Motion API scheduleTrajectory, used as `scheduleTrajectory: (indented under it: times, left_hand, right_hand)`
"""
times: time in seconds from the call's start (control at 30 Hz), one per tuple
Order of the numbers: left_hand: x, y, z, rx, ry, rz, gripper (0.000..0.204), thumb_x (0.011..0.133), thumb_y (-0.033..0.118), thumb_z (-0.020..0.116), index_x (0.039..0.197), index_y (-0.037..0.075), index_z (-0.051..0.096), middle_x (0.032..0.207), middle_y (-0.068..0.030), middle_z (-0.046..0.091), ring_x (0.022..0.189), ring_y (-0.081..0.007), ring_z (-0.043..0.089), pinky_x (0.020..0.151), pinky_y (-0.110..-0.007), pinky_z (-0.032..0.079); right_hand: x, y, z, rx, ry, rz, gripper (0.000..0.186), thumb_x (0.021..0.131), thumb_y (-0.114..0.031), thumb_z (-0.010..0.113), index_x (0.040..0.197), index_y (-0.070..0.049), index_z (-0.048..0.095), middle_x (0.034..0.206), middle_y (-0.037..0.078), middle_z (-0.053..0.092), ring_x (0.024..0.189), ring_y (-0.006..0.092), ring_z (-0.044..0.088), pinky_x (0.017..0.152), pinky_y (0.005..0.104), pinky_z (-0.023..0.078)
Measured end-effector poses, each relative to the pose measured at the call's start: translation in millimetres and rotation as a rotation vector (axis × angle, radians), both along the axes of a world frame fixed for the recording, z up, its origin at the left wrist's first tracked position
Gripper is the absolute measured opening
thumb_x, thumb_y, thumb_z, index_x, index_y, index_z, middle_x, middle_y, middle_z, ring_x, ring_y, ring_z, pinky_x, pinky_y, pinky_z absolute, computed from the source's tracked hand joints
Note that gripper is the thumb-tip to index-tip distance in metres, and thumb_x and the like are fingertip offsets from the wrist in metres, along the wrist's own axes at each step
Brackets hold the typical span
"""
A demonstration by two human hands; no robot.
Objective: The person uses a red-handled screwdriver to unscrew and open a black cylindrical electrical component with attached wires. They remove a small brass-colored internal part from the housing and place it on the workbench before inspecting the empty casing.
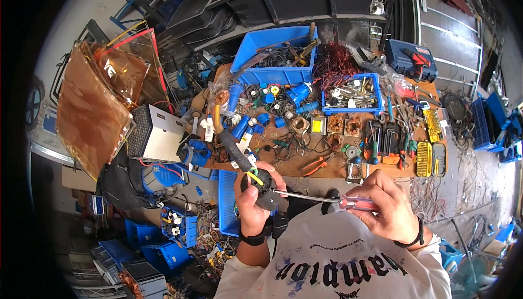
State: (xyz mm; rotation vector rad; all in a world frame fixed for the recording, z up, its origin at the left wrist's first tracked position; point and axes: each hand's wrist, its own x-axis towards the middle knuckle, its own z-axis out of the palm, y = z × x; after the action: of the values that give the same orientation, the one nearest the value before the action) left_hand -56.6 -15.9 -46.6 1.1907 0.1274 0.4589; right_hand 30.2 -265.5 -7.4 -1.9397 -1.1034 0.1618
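- The left hand (254,201) is clenched around a small round black part (260,183) with yellow wire (254,177) showing at its top, held up in front of the chest, just near of the surface's (305,168) near edge.
- The right hand (388,206) grasps a screwdriver (327,198) by its clear red handle; the metal shaft runs left and its tip meets the black part's near side.
- Judged from this, the work is mid-step: the tip is seated at the part, yet nothing has visibly come apart, and no loosened screw or cover shows near the hands. Whether a screw is being driven in or out cannot be told.
- A thick black cable (235,149) rises from the part toward the far left of the surface, so the part seems still joined to it.
- The surface beyond is crowded: a large blue bin (275,75) of wires at the far side, a smaller blue tray (351,108) of metal bits to its right, copper-wound coils (344,125) in the middle, pliers (316,164) with orange grips close to the hands, and yellow bit cases (430,159) at the right.
- What appears left: finishing the screw work on the part, then dealing with the cable end.
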Motion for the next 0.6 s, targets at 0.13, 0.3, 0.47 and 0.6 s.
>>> scheduleTrajectory:
  times: [0.13,0.3,0.47,0.6]
  left_hand:
    - [0.4,-1.3,-1.0,-0.019,0.003,0.004,0.055,0.077,0.046,0.053,0.101,-0.003,0.046,0.063,-0.0156,0.055,0.052,-0.0214,0.054,0.051,-0.032,0.048]
    - [2.7,0.1,-0.2,0.012,-0.01,-0.007,0.054,0.078,0.046,0.052,0.101,-0.003,0.047,0.064,-0.0152,0.055,0.052,-0.0211,0.055,0.05,-0.032,0.048]
    - [1.8,1.8,1.1,-0.041,-0.028,-0.041,0.055,0.079,0.044,0.056,0.104,-0.004,0.047,0.069,-0.0161,0.057,0.059,-0.0214,0.057,0.055,-0.03,0.048]
    - [0.8,3.4,-1.6,-0.046,-0.027,-0.061,0.055,0.079,0.044,0.056,0.104,-0.004,0.047,0.068,-0.0163,0.057,0.059,-0.0215,0.057,0.055,-0.03,0.048]
  right_hand:
    - [0.1,-1.0,-0.7,-0.06,0.082,0.05,0.029,0.077,-0.016,0.071,0.104,-0.008,0.064,0.081,0.005,0.055,0.067,0.0218,0.059,0.057,0.0318,0.051]
    - [0.9,-1.9,0.8,-0.03,0.107,0.041,0.028,0.079,-0.015,0.069,0.105,-0.007,0.063,0.081,0.006,0.057,0.069,0.0224,0.059,0.06,0.0326,0.05]
    - [4.8,-0.4,-0.3,0.128,-0.055,-0.016,0.026,0.075,-0.009,0.071,0.101,-0.008,0.065,0.083,0.006,0.055,0.071,0.0239,0.056,0.062,0.0356,0.048]
    - [3.9,-2.5,-1.4,0.13,-0.039,-0.032,0.029,0.072,-0.004,0.072,0.1,-0.01,0.066,0.088,0.007,0.053,0.073,0.0248,0.056,0.064,0.0361,0.048]
